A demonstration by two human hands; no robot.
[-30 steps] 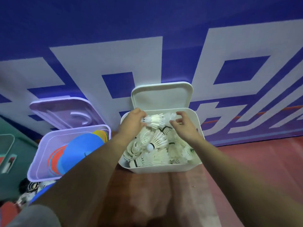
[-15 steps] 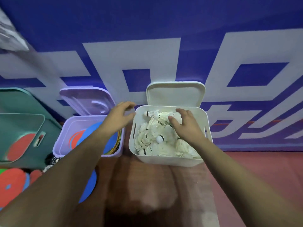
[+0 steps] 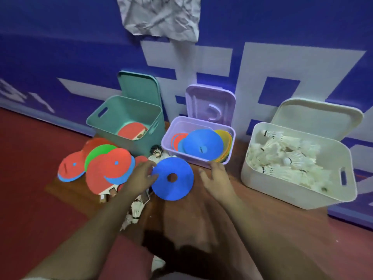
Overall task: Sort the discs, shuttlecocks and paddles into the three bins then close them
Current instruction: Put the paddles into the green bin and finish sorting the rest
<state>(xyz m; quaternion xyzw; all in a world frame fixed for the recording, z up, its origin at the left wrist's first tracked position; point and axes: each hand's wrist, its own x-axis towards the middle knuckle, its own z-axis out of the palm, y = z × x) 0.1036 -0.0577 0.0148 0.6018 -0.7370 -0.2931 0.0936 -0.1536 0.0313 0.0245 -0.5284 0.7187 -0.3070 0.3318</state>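
Observation:
Three open bins stand along the wall: a teal bin with a red paddle inside, a lilac bin holding several discs, and a white bin full of shuttlecocks. A blue disc with a centre hole lies on the floor in front of the lilac bin. My left hand touches its left edge with fingers spread. My right hand hovers just right of it, fingers relaxed and holding nothing. Red, green and blue discs and paddles are piled at the left. Loose shuttlecocks lie under my left forearm.
All three lids lean open against the blue and white wall banner. A crumpled grey sheet hangs on the wall above. The floor is red with a brown patch under the bins.
Both hands left the white shuttlecock bin and moved left and down to the blue disc on the floor. The view swung left, bringing the teal bin and the pile in.

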